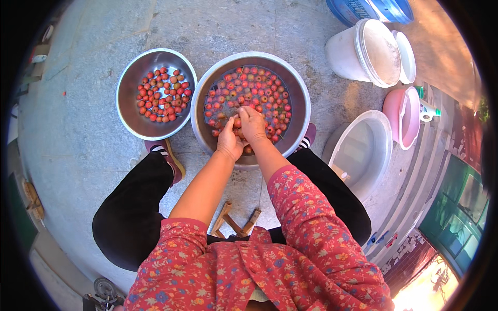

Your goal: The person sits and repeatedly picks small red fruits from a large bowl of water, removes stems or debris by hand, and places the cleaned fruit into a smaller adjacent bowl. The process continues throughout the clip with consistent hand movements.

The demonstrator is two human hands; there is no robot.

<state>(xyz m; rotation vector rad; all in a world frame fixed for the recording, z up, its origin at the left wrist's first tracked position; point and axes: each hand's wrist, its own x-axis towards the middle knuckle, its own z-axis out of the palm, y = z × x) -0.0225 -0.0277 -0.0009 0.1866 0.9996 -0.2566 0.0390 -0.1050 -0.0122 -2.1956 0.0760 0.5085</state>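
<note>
In front of me stands a wide metal basin (pixel 302 106) of water, with many small red hawthorn fruits (pixel 259 85) floating in it. My left hand (pixel 230 141) and my right hand (pixel 252 124) meet over its near part, fingers curled together. A hawthorn fruit (pixel 237 123) shows between them, and both hands are closed around it. Whether more fruits are inside the grip is hidden by my fingers. To the left, a smaller metal bowl (pixel 125 111) holds more red hawthorn fruits (pixel 163 96) in a loose layer at its bottom.
My knees and shoes flank the large basin. At the right lie a big metal tub (pixel 384 155), a pink basin (pixel 402 116), a white bucket (pixel 347 54) and a blue container (pixel 358 10). Below my arms is a small wooden stool (pixel 233 223) on the concrete floor (pixel 93 114).
</note>
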